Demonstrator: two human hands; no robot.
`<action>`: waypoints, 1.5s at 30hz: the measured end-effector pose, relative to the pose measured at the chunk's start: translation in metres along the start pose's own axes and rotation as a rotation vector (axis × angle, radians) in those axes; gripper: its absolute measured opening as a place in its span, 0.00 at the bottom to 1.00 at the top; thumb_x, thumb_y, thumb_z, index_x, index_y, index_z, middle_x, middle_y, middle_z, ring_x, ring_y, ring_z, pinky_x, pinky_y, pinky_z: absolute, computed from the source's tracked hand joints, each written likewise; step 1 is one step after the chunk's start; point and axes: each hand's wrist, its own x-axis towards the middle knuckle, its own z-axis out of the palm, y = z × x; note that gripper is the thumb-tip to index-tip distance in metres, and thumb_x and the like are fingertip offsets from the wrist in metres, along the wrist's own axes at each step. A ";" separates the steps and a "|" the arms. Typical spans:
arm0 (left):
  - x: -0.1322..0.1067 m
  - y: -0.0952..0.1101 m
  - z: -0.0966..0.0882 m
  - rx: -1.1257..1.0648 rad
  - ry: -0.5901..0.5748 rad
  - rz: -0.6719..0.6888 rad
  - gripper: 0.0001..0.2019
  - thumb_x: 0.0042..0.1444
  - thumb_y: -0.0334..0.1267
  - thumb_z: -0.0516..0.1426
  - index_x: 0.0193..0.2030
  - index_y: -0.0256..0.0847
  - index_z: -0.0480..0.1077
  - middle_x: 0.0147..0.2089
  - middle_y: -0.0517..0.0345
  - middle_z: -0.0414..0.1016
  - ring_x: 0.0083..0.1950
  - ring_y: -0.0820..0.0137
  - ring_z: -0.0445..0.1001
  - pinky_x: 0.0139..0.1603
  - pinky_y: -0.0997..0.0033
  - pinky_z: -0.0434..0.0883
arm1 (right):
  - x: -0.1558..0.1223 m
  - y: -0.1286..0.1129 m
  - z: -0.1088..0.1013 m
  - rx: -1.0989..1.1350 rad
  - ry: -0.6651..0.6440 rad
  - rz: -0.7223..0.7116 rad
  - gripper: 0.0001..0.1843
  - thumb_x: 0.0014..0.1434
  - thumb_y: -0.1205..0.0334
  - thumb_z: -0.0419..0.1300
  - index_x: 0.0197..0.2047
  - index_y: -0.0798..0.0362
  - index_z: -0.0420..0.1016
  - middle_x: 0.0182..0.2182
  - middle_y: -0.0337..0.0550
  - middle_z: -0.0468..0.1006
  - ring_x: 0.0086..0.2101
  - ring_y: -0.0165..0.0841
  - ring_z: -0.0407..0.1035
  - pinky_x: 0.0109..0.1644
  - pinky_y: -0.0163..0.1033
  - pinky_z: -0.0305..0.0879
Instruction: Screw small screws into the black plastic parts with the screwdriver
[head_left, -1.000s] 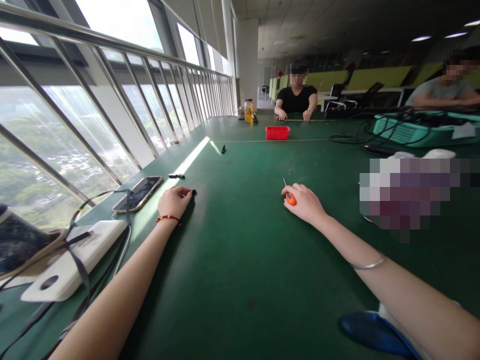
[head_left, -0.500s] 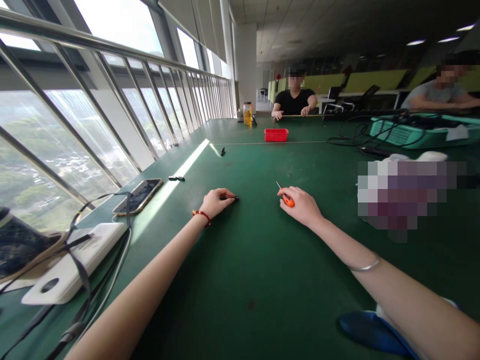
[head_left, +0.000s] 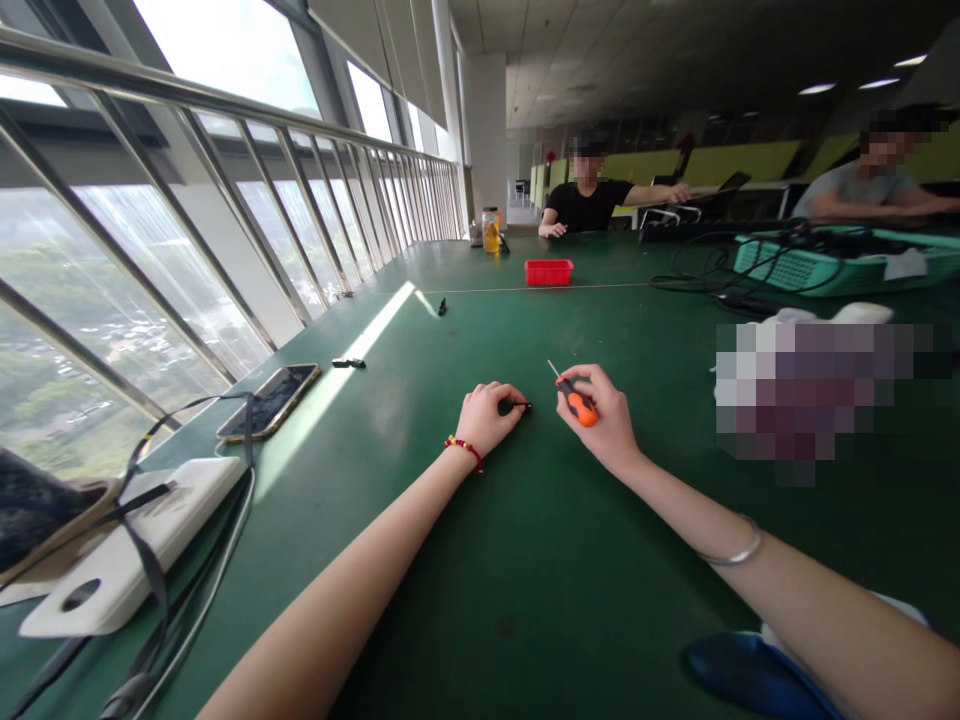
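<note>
My left hand [head_left: 489,415] rests low over the green table [head_left: 420,560], its thumb and fingers closed on a small black part [head_left: 525,406] whose exact kind I cannot make out. Close by on the right, my right hand [head_left: 604,415] grips a screwdriver [head_left: 579,402] with an orange and black handle. The screwdriver's thin metal shaft points up and to the left, past the fingertips, and stands apart from the black part. Further back lie more small black pieces [head_left: 349,363], and another black piece [head_left: 442,306] sits near the sunlit strip.
A red tray [head_left: 549,273] and a jar [head_left: 490,232] stand toward the far end. A phone [head_left: 270,402], cables and a white power strip [head_left: 135,550] line the left side by the railing. On the right is a teal basket [head_left: 784,265] with cables. A person [head_left: 589,205] sits opposite.
My left hand has moved right with the black part, closer to my right hand. The screwdriver has turned slightly, showing more handle. The person opposite has stretched an arm out sideways.
</note>
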 end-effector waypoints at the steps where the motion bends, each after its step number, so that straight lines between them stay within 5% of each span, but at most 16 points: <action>1: 0.000 0.000 0.000 -0.002 0.004 0.009 0.05 0.53 0.38 0.55 0.34 0.44 0.73 0.39 0.58 0.75 0.45 0.63 0.69 0.50 0.61 0.64 | -0.002 -0.003 0.001 0.035 -0.001 0.005 0.06 0.53 0.60 0.55 0.35 0.49 0.63 0.26 0.38 0.76 0.23 0.30 0.69 0.30 0.35 0.62; 9: -0.001 0.002 0.003 0.050 0.025 0.066 0.05 0.51 0.35 0.56 0.33 0.42 0.73 0.38 0.56 0.74 0.43 0.64 0.69 0.47 0.62 0.67 | -0.010 -0.020 -0.003 0.010 0.097 -0.071 0.09 0.52 0.59 0.54 0.24 0.48 0.58 0.18 0.35 0.69 0.19 0.28 0.64 0.26 0.33 0.60; 37: 0.000 -0.002 0.004 0.037 0.009 0.127 0.04 0.52 0.34 0.57 0.34 0.42 0.73 0.38 0.57 0.73 0.43 0.66 0.68 0.46 0.66 0.68 | -0.010 -0.015 0.000 0.082 0.099 -0.053 0.09 0.54 0.58 0.56 0.26 0.49 0.60 0.18 0.33 0.67 0.19 0.26 0.62 0.26 0.33 0.59; 45: 0.000 -0.003 0.004 0.010 0.008 0.130 0.04 0.52 0.33 0.58 0.34 0.41 0.74 0.38 0.57 0.73 0.42 0.66 0.69 0.46 0.67 0.68 | -0.010 -0.015 0.004 0.106 0.176 -0.116 0.13 0.51 0.63 0.59 0.40 0.50 0.60 0.20 0.30 0.64 0.18 0.27 0.62 0.27 0.35 0.62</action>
